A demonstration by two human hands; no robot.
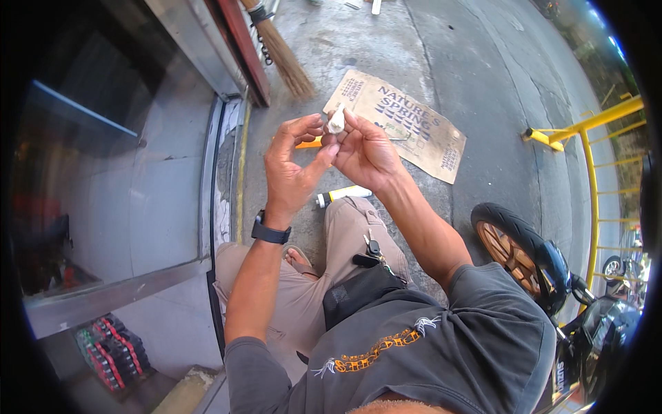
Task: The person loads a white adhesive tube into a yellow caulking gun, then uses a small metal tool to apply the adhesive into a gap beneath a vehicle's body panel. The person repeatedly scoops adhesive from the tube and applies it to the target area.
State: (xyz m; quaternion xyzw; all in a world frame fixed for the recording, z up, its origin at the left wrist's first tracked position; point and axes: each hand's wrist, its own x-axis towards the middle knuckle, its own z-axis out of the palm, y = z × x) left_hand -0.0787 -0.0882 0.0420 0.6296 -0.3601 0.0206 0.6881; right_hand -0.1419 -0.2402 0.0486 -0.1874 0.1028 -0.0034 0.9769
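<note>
A small white nozzle (336,122), tapering toward its upper end, is pinched in the fingers of my right hand (370,153). Close beside it is my left hand (293,160), thumb and fingers curved apart with nothing visible between them. The left thumb tip comes close to the right fingers; whether they touch I cannot tell. Behind the hands, part of an orange thing (308,143) shows, its kind mostly hidden. A white and yellow sealant tube (343,195) with a black band lies on the ground by my knee.
A flattened cardboard sheet (414,131) lies on the pavement beyond my hands. At the left stands a glass door (131,138) in a metal frame, with a broom (284,58) past it. A motorcycle wheel (514,245) and a yellow railing (590,179) are at the right.
</note>
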